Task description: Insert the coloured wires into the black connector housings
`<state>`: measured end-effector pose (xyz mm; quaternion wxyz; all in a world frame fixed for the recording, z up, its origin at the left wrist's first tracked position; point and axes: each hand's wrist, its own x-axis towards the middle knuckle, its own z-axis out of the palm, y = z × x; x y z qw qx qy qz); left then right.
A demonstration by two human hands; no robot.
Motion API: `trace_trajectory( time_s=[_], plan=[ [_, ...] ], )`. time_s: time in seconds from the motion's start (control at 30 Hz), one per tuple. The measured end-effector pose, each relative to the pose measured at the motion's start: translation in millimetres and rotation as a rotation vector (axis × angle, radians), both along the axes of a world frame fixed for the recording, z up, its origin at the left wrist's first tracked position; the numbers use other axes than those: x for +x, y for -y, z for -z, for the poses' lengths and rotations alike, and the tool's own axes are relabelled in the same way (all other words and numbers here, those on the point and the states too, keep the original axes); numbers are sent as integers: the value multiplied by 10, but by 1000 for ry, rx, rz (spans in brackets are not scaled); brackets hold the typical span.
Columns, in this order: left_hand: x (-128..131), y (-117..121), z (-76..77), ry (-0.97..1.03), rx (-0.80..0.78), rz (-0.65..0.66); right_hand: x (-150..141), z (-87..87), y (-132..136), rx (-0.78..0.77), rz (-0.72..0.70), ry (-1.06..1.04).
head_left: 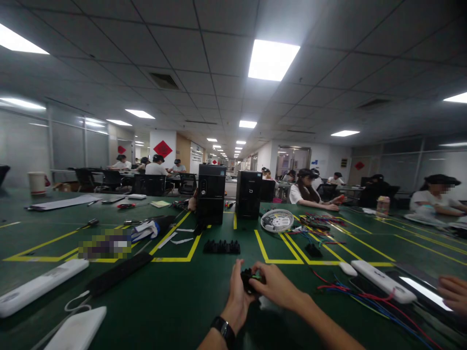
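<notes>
My left hand [237, 294], with a dark watch on the wrist, is closed around a small black part [248, 278] low in the middle of the head view. My right hand [274, 284] pinches the same part from the other side, where a bit of green shows at the fingertips. Its exact kind is too small to make out. Just beyond my hands, a row of similar black parts [221, 247] stands on the green table [175, 306]. Another black piece [313, 250] lies farther right.
Two black computer towers [210, 194] stand ahead. To their right are a white round basket [277, 221] and tangled wires [321, 226]. White power strips [383, 281] lie at both sides. A co-worker's hand [452, 291] touches a lit phone [425, 292] at right.
</notes>
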<state>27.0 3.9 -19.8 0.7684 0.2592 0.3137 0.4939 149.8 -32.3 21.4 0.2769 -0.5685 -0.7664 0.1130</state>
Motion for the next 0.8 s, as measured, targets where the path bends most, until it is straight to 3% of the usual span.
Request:
trace_trajectory(
  time_s=[0.1, 0.27, 0.5, 0.8],
  plan=[
    [-41, -20, -2, -10, -14, -52, -110, 72, 90, -2, 2, -54],
    [-104, -43, -4, -48, 122, -132, 53, 70, 142, 213, 30, -288],
    [-162, -93, -78, 76, 235, -154, -79, 299, 166, 44, 26, -506],
    [-205, -141, -132, 176, 173, -154, -219, 319, 201, 58, 0, -402]
  ],
)
